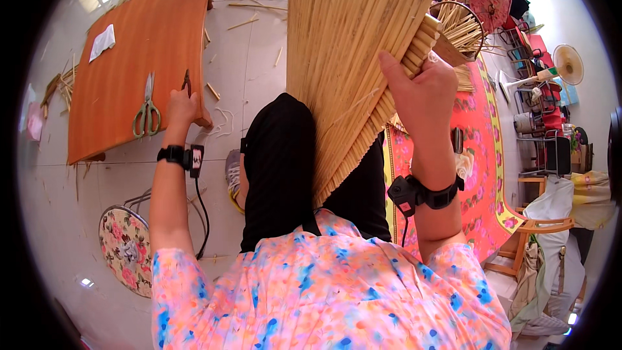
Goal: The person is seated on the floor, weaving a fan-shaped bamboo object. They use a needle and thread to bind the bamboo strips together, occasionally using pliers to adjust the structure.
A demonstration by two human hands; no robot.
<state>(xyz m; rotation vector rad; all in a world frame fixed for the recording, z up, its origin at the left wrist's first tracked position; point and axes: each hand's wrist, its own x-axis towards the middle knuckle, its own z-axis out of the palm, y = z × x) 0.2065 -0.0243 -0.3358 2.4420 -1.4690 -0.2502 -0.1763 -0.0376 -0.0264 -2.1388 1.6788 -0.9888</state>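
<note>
Left hand (182, 107) gripping a dark pointed tool (187, 82) at orange wooden bench (123, 91), right edge, right hand (426, 87) clutching a fanned yellow-stick mat (350, 45).

The panel of straw-coloured stalks (350, 52) is extending to the right of the orange-brown desk (139, 32), its stalks fanning out and its stepped edge facing away from the desk. The dark narrow-tipped tool (187, 82) is pointing forward near the desk's right edge.

Glossy pale tiled floor (116, 185), whitish wall (593, 32)
</note>
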